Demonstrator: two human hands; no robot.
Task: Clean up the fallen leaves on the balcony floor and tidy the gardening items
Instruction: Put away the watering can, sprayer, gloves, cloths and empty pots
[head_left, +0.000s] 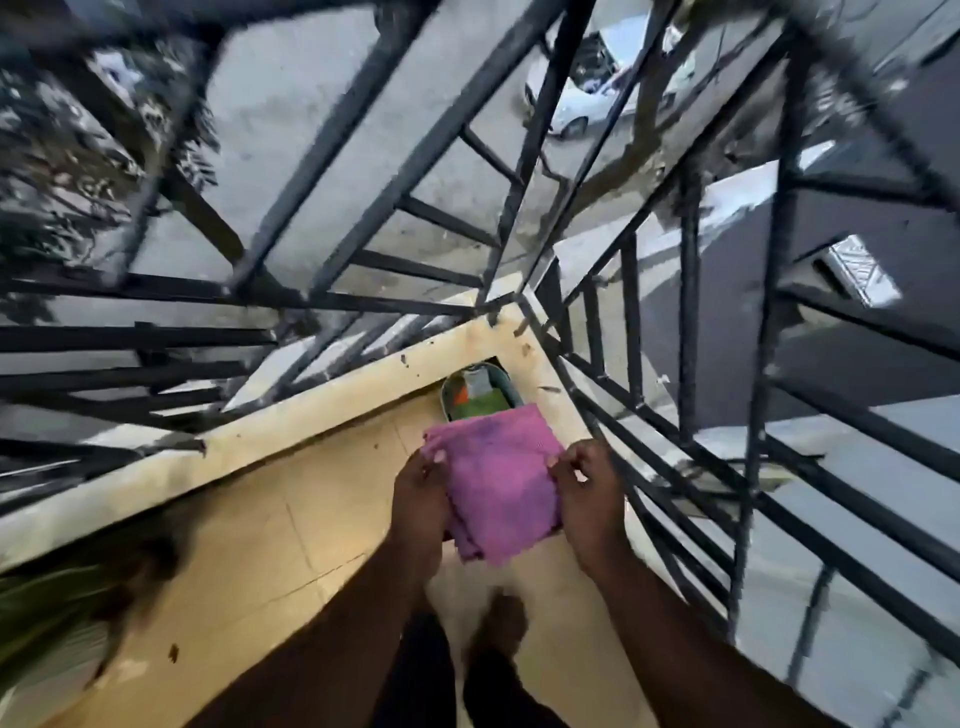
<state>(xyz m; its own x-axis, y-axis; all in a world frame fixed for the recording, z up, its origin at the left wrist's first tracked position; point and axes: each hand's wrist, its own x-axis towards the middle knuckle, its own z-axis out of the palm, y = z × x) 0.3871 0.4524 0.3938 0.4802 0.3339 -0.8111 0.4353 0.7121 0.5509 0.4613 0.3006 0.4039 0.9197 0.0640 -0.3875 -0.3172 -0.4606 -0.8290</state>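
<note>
- A folded pink cloth (498, 483) was held between the two hands, above the balcony floor (270, 561).
- The left hand (422, 496) was closed on the cloth's left edge; its thumb was laid over the top of the fabric and its fingers were hidden beneath, so the grip was seen as a pinch on the cloth.
- The right hand (584, 491) was closed on the cloth's right edge, with the fingers curled and the fabric pinched between thumb and fingertips.
- The cloth was kept roughly flat between both grips, and its lower folded layers were seen hanging slightly below the hands.
- Just beyond the grips, at the corner of the balcony, a round bucket (480, 395) was seen on the floor, partly covered by the far edge of the cloth; green, orange and pale items were visible inside, but what they were could not be told.
- A cream ledge (311, 410) was seen beyond and to the left of the hands, with small dark scraps scattered on it.
- Black metal railings (685, 332) were seen rising from the ledge, beyond and to the right of the grips.
- Far beyond the railings, a white car (587, 98) was seen on the street below.
- To the lower left of the left hand, a blurred green and dark shape (78, 597) was seen; it could not be identified.
</note>
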